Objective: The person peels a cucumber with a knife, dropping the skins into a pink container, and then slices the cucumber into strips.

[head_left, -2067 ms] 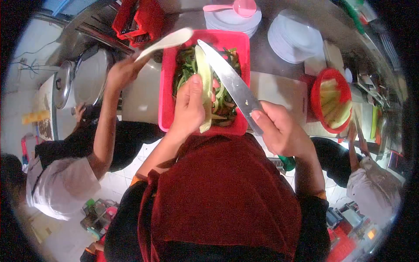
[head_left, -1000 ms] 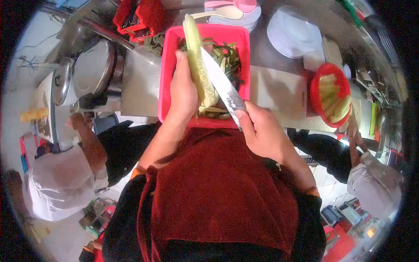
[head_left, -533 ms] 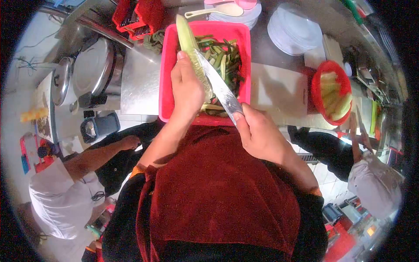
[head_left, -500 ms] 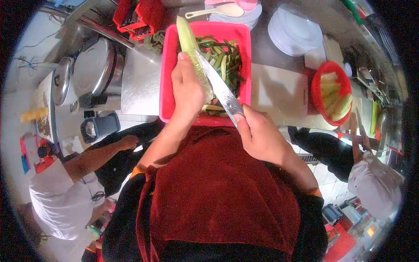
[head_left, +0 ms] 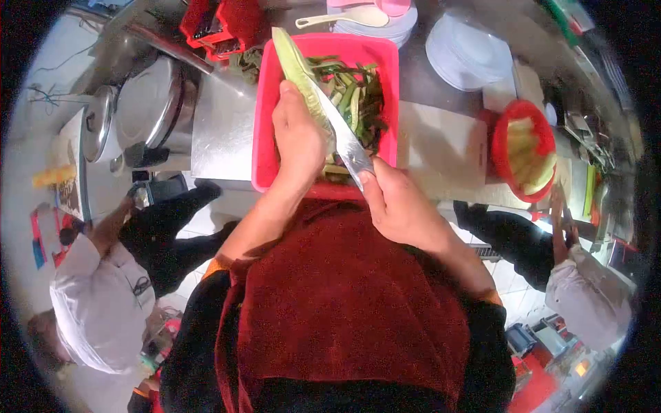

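My left hand (head_left: 297,127) is wrapped round a long, pale green cucumber (head_left: 292,58), peeled at least in part and tilted over a pink basin (head_left: 266,86). In my right hand (head_left: 396,196) is the handle of a knife (head_left: 350,141), with the thumb at the blade's base. Its broad blade slants up and left and lies against the cucumber's right side. Dark green peel strips (head_left: 354,100) are heaped in the basin under both hands. My left palm and fingers hide the cucumber's lower part.
A red bowl (head_left: 497,148) of peeled cucumbers stands on the right, beside a pale cutting board (head_left: 441,141). Stacked white plates (head_left: 458,55) and a white spoon (head_left: 344,17) are behind. Lidded pots (head_left: 148,103) stand left. One person in white (head_left: 103,296) is at left, another (head_left: 585,296) at right.
The knife and my right hand have shifted slightly left along the cucumber. My left hand keeps its grip. At left, the other person's arm and legs have moved.
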Motion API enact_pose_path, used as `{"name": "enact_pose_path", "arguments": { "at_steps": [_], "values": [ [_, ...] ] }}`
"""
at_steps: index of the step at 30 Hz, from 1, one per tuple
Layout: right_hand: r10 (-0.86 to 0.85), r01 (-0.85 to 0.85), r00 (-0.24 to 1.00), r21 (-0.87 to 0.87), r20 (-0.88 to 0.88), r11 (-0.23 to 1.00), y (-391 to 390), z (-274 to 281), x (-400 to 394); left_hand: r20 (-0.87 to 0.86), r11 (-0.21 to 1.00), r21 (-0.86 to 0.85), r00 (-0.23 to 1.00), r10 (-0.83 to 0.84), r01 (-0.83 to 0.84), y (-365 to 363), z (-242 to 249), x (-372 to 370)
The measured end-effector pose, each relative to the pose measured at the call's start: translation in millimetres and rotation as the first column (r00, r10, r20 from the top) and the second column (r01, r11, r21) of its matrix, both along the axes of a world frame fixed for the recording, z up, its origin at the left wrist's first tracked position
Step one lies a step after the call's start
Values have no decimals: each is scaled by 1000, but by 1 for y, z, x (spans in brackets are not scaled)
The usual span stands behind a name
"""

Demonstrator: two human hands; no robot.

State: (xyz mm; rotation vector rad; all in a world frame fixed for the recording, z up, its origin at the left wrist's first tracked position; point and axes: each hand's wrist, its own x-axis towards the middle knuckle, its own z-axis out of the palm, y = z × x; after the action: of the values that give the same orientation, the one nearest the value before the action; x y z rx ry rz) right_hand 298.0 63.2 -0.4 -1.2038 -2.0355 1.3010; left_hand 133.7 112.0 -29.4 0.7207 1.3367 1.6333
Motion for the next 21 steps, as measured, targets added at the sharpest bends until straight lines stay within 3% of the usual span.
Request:
{"name": "enact_pose_path", "arguments": {
  "at_steps": [2,4,6,12,14,15,19,21],
  "values": [
    [-12,12,1000,12,18,1000,0,-2,0,-25,999,36,999,26,-25,5,-3,-1],
    [-24,24,1000,19,4,1000,3,-9,-3,113,1000,-29,994,11,-8,2,0,3],
    [-37,38,999,43,-14,998,6,-11,-3,78,998,-28,996,-51,54,2,5,1],
    [-48,47,998,-34,-29,998,13,-9,5,201,987,-30,968,-149,158,18,5,-7],
    [37,-37,999,-84,1,996,10,-4,10,228,933,76,904,-361,353,23,11,-23],
    [38,-38,999,-84,1,996,9,-5,10,223,956,22,931,-290,293,29,10,-25],
    [27,-27,1000,-10,14,1000,7,-5,10,189,964,8,947,-261,264,25,15,-20],
    [35,-34,999,-24,24,999,7,-6,9,365,965,73,894,-261,252,24,16,-15]
  ]
}}
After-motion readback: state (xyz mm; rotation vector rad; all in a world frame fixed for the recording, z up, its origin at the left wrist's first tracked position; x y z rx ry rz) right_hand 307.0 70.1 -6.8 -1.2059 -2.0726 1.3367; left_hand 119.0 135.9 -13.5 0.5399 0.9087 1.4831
